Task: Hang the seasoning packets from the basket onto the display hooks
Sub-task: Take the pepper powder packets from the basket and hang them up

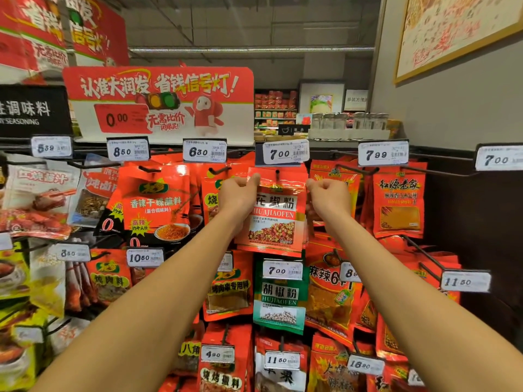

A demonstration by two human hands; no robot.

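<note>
Both arms reach up into the middle of the frame. The left hand [239, 193] pinches the top left corner of a red seasoning packet [273, 213], and the right hand [328, 195] has its fingers curled at the packet's top right corner, gripping that edge. The packet hangs at centre frame, its top hole around a black hook [277, 174], in front of other red packets on the same hook. It reads "HUAJIAOFEN" under large Chinese characters, above a photo of red peppercorns.

Just above the hook sits a price tag [285, 153] marked "7.00". Along the same row, other tags read "5.39", "8.50", "6.30", "7.99" and "7.00" from left to right. Below the held packet hangs a green packet [280, 301] lettered "HUJIAOFEN", with its own "7.00" tag. Lower tags show "10.50", "11.50", "4.90" and "16.90".

In the upper left of the frame a red and white promotional sign [158, 103] shows a traffic light, a cartoon mascot and "0.00". At far left a black sign [31, 110] ends in "SEASONING".
</note>
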